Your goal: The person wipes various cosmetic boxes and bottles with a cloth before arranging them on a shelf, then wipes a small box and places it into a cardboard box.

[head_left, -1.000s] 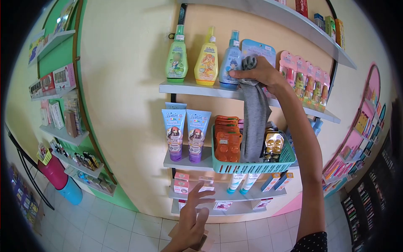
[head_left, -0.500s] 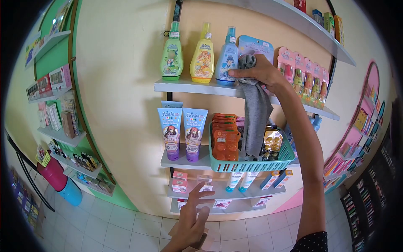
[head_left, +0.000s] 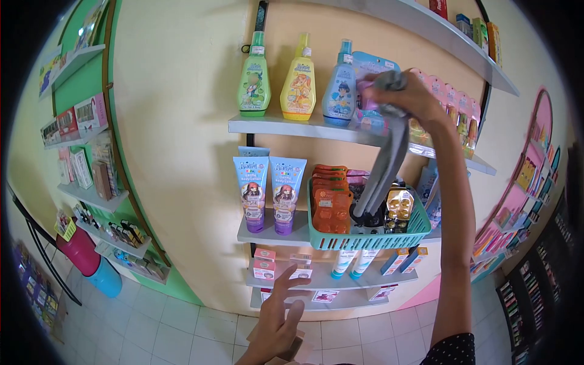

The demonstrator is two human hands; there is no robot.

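Grey cloth [head_left: 392,155] | bunched in right hand [head_left: 415,104], blurred, apparently closed | left hand [head_left: 277,319] half-open, empty | basket [head_left: 371,243] contents partly hidden

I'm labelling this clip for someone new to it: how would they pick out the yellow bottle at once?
On the peach wall, find the grey shelf just above the lotion tubes. Three bottles stand toward its left end. The yellow bottle is the middle one, between the green bottle and blue bottle.

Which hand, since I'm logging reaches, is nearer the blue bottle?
Right: the right hand, gripping grey cloth, is just right of the blue bottle; the left hand is far below, to its left.
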